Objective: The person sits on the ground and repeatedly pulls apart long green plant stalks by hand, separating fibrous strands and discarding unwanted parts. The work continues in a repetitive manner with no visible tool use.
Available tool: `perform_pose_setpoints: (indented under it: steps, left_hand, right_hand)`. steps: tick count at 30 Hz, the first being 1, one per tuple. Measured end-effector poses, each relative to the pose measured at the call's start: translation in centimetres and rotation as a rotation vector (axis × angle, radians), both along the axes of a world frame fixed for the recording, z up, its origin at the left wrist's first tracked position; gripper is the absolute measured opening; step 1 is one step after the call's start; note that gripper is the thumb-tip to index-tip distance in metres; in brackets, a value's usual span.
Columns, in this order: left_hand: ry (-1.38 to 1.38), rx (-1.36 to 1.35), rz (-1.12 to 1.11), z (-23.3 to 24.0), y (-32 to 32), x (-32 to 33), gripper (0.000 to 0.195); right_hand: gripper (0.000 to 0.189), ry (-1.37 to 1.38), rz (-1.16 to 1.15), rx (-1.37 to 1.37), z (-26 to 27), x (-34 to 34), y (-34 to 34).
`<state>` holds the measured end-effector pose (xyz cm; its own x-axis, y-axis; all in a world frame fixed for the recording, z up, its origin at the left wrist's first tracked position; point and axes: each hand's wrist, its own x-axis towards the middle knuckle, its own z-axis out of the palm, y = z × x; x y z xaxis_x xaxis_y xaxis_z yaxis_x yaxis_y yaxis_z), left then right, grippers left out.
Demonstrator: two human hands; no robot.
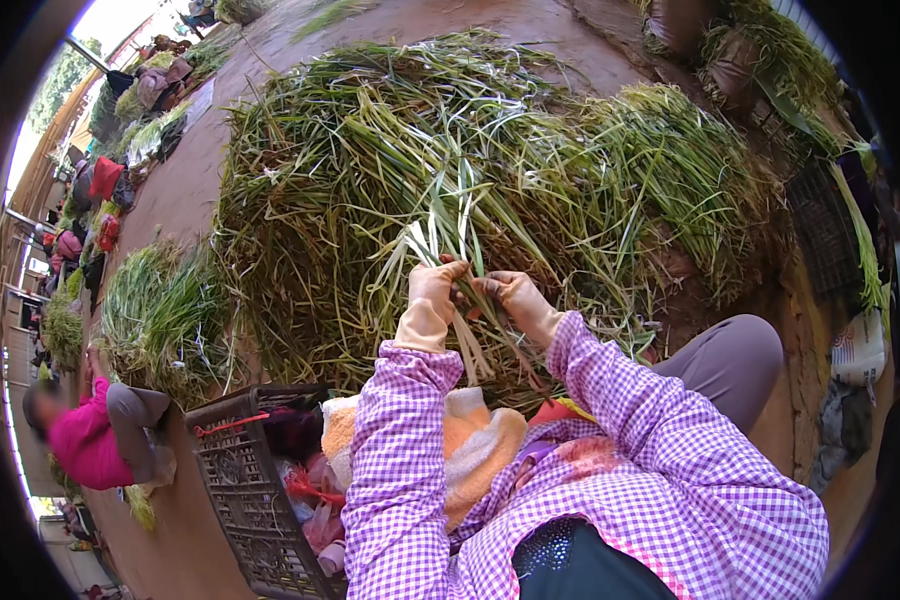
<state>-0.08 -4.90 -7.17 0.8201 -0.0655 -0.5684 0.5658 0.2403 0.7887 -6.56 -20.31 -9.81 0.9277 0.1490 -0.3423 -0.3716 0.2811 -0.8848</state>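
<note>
My left hand point(431, 289), in a pale rubber glove with the fingertips bare, grips a small bunch of long-leaved green stalks point(442, 232). Their pale, whitish stem ends point(471, 349) hang out below the fist. Just to the right, my right hand point(521, 298), gloved alike, pinches a thin stalk with a reddish-brown lower end point(521, 352) between thumb and fingers. Part of the bunch is hidden behind the hands. Beneath and beyond them spreads a large heap of the same greens point(330, 180), many of them dry and yellowed.
A black plastic crate point(232, 480) holding plastic bags stands at my left, beside an orange and white fleece cloth point(469, 457). Another person in a pink top point(94, 442) sits by a smaller green pile point(165, 315). A dark crate point(825, 225) stands at the right.
</note>
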Motion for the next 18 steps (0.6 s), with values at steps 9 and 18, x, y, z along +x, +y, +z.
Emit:
perform_pose_setpoints:
  steps: [9,18]
  left_hand:
    - [-0.096,0.05,0.315,1.2,2.7,2.3,0.009]
    - [0.106,-0.189,-0.099,1.3,0.2,0.4,0.006]
  right_hand:
    - [0.032,-0.06,0.85,-1.604,-3.7,-6.2,-3.6]
    - [0.033,0.091,0.128,-0.387,-1.0,0.2,-7.4]
